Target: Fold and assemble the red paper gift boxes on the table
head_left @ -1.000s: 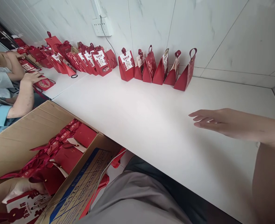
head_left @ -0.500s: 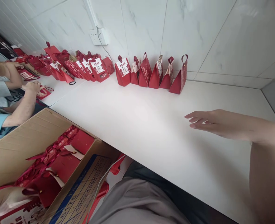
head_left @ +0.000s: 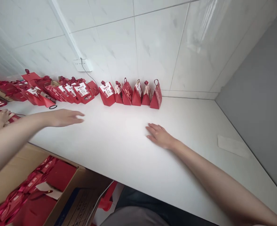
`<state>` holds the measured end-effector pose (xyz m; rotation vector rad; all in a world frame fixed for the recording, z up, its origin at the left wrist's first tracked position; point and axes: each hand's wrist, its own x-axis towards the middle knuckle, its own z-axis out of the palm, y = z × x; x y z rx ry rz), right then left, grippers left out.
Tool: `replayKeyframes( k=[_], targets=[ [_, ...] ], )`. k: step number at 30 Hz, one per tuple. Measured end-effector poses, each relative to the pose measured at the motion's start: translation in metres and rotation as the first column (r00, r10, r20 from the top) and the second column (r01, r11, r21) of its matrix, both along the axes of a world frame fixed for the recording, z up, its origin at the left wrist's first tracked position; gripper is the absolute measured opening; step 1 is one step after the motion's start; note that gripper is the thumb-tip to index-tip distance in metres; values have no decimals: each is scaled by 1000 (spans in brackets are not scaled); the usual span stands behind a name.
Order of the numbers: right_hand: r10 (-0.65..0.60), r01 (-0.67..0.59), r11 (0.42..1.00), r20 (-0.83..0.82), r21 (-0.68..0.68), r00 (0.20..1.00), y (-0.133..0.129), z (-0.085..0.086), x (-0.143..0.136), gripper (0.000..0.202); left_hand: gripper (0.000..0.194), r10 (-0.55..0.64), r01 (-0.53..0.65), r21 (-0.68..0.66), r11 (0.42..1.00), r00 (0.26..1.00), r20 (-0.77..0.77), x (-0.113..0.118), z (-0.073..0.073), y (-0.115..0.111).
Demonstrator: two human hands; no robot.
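My left hand (head_left: 66, 118) reaches over the white table (head_left: 119, 144) from the left, thumb and fingers apart, with nothing in it. To the right, my right hand (head_left: 158, 135) is low over the tabletop, fingers spread, holding nothing. Beyond it, several red triangular gift boxes with ribbon loops stand in a row near the wall; the rightmost red box (head_left: 155, 98) is nearest my right hand. A denser group of red boxes (head_left: 83, 92) is behind my left hand, beside a black ring (head_left: 53, 107).
An open cardboard box (head_left: 70, 205) full of red packages (head_left: 60, 174) sits below the table's front edge. Another person's hand (head_left: 0, 116) is at the far left. A socket (head_left: 83, 65) with a cable is on the wall; a grey panel (head_left: 258, 94) bounds the right.
The view has turned rightward. My left hand has come up from the cardboard box to above the table, without the red and white package near it before. My right hand has moved closer to the row.
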<state>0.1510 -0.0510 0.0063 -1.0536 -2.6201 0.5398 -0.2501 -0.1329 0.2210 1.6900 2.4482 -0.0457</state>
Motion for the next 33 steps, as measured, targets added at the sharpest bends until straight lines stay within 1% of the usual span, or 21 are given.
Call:
replayKeyframes(
  k=[1, 2, 3, 5, 6, 7, 8, 9, 11, 12, 13, 14, 16, 18, 21, 22, 24, 26, 28, 30, 33],
  targets=[
    [8, -7, 999, -30, 35, 1000, 2, -9, -4, 55, 61, -113, 115, -97, 989, 993, 24, 16, -13, 21],
    [25, -22, 999, -61, 49, 998, 4, -15, -7, 56, 59, -216, 219, -96, 971, 976, 40, 35, -28, 43],
    [39, -34, 998, -90, 59, 995, 6, -18, -8, 55, 56, -316, 320, -23, 947, 944, 94, 57, -46, 65],
    [62, -52, 996, -140, 71, 988, 11, -20, -8, 53, 64, -492, 452, 200, 869, 835, 249, 107, -83, 109],
    [71, -59, 995, -162, 80, 984, 14, -20, -8, 52, 69, -537, 443, 326, 835, 787, 304, 133, -101, 129],
    [80, -64, 994, -182, 89, 980, 17, -19, -7, 50, 76, -552, 430, 389, 815, 779, 296, 158, -118, 147],
    [88, -69, 993, -204, 98, 975, 21, -19, -7, 47, 83, -547, 397, 448, 801, 789, 279, 181, -132, 164],
    [94, -71, 992, -231, 105, 968, 24, -18, -7, 44, 86, -508, 287, 560, 777, 812, 289, 203, -144, 179],
    [96, -66, 992, -313, 106, 945, 30, -17, -8, 36, 86, -517, 125, 750, 650, 796, 315, 239, -160, 206],
    [94, -61, 993, -358, 103, 929, 33, -17, -8, 31, 86, -531, 60, 792, 608, 772, 349, 252, -166, 218],
    [90, -54, 994, -400, 99, 912, 36, -17, -7, 26, 84, -531, 0, 797, 605, 745, 403, 263, -170, 228],
    [81, -43, 994, -428, 98, 900, 40, -16, -6, 21, 83, -519, -47, 774, 631, 717, 467, 270, -175, 237],
    [41, 3, 996, -468, 92, 883, 47, -15, -1, 19, 79, -457, -105, 681, 725, 666, 590, 278, -186, 250],
    [-48, 104, 991, -521, 79, 852, 57, -15, 6, 19, 78, -425, -100, 604, 791, 620, 659, 276, -197, 256],
    [-233, 329, 944, -633, 36, 738, 72, -16, 18, 32, 79, -482, 5, 562, 827, 519, 706, 262, -207, 248],
    [-312, 419, 908, -673, -4, 671, 76, -17, 22, 43, 78, -517, 75, 546, 834, 449, 728, 256, -207, 241],
    [-480, 545, 822, -716, -164, 508, 82, -17, 29, 67, 76, -555, 242, 503, 830, 254, 793, 244, -207, 224],
    [-593, 500, 782, -689, -371, 416, 85, -15, 35, 78, 70, -501, 349, 449, 822, 70, 863, 235, -207, 203],
    [-587, 321, 809, -653, -492, 479, 84, -12, 39, 70, 60, -439, 288, 423, 859, -9, 898, 233, -210, 184],
    [-522, 202, 839, -643, -505, 560, 80, -9, 42, 60, 57, -414, 111, 416, 903, -35, 909, 239, -215, 169],
    [-493, 215, 857, -625, -469, 605, 73, -5, 42, 56, 63, -434, -100, 429, 898, -30, 901, 254, -221, 154]
  ],
)
